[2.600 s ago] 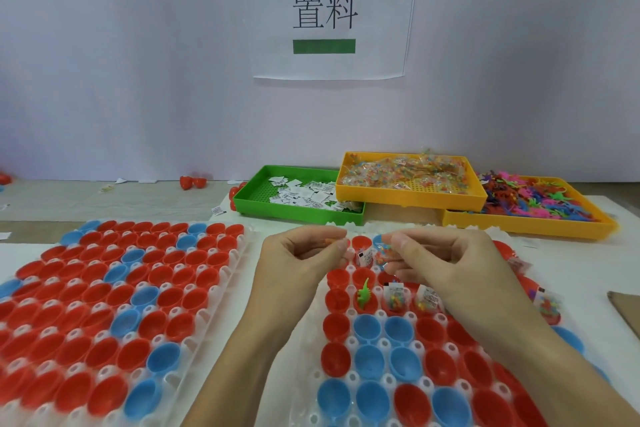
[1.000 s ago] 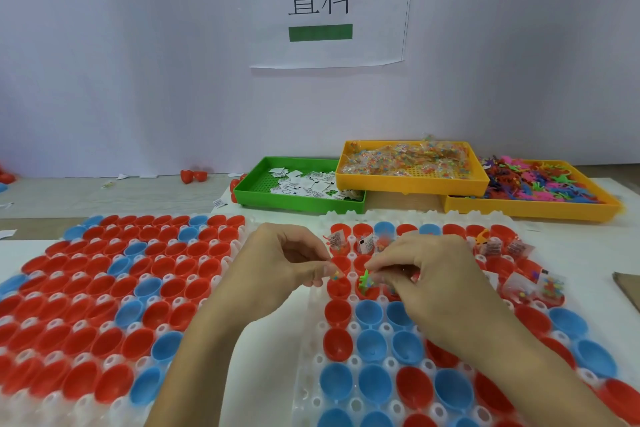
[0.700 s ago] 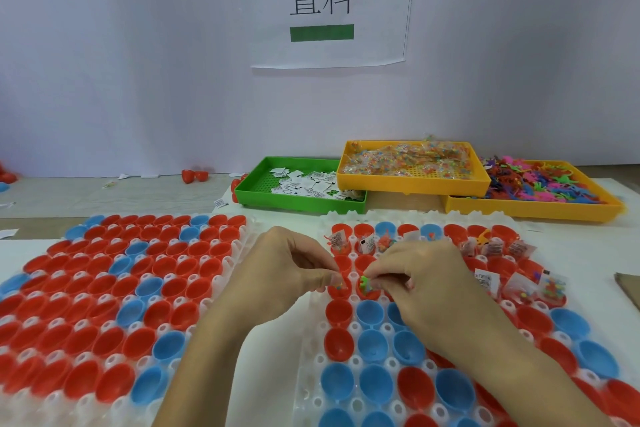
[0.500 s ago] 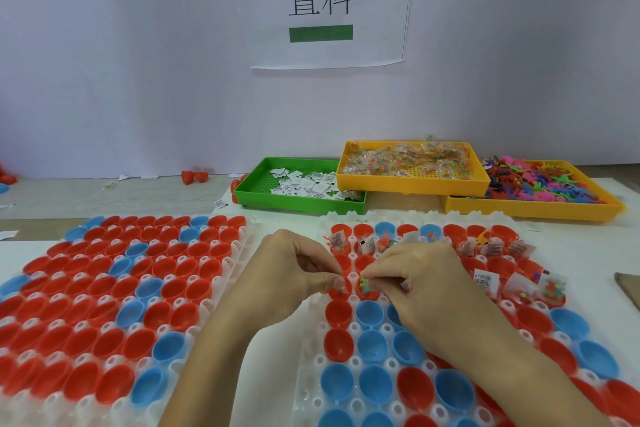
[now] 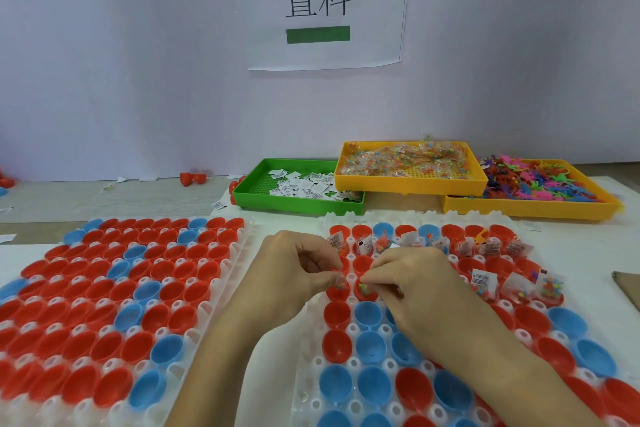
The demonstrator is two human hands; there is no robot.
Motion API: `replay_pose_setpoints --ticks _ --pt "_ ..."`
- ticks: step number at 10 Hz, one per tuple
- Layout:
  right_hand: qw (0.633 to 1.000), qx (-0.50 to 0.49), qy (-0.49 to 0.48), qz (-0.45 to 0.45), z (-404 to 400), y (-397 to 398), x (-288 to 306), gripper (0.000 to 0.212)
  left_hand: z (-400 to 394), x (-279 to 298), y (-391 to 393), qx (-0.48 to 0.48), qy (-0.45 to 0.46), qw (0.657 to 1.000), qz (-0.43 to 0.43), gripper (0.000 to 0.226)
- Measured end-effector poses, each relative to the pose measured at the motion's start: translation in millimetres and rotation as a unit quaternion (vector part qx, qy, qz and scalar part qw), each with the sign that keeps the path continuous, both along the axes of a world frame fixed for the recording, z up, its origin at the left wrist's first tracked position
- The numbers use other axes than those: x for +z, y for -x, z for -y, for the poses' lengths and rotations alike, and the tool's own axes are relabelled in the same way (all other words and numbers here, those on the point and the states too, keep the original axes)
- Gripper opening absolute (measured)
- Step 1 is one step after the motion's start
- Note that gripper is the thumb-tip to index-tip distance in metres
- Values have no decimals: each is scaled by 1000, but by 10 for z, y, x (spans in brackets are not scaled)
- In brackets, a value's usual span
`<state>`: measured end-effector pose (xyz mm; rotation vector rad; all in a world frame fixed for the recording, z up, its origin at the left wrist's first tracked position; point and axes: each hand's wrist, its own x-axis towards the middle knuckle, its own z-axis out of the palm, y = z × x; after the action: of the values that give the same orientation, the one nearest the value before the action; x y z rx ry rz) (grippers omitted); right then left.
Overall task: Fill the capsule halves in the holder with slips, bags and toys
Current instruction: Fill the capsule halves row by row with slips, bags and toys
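Two hands meet over the left part of the right-hand holder, a white tray of red and blue capsule halves whose open mouths face up. The left hand has its fingers curled, thumb and forefinger pinching a small bag of coloured beads at the mouth of a red half in the leftmost column, third row from the far edge. The right hand is curled too, its fingertips pinching something small and green over the neighbouring red half; what that item is, is too small to tell. Which way either item's long axis runs cannot be read.

Along the holder's far edge the halves hold slips and bags that stand up out of them, and three more filled halves sit toward its right edge, right of the right hand. The rows toward the near edge hold only capsule halves. A second holder lies to the left, apart from the first, with a strip of desk between them that the left forearm crosses. Along the desk's far edge stand a green tray of slips, a yellow tray of bags and a yellow tray of toys.
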<state>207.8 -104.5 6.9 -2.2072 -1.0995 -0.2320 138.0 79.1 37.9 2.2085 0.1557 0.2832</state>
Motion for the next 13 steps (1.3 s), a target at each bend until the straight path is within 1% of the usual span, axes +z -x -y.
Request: replay_pose_setpoints --ticks 1,2,3,6,8,10,12,13 --pt "1000 9 14 -14 -7 -17 -16 21 2 -2 1 -7 0 1000 -5 12" --pt "1000 2 -5 20 -16 -17 -26 20 3 -11 -5 -8 0 1000 -6 13" --pt "1000 10 -21 16 -29 -63 -88 19 5 -17 -10 -9 3 1000 -4 15" --pt "999 -1 8 33 -6 -51 -50 19 6 -63 -44 17 -11 1000 19 14" --pt "999 4 28 39 15 -24 5 18 -1 -64 -36 6 -15 1000 11 13" --pt "999 3 24 35 30 19 68 17 -30 -50 -16 -9 -19 1000 9 12" --pt "1000 -5 0 30 56 87 158 16 -93 -27 16 -8 -7 1000 -7 18" --pt "1000 -10 6 26 55 101 180 16 -114 -25 21 5 -32 999 4 21"
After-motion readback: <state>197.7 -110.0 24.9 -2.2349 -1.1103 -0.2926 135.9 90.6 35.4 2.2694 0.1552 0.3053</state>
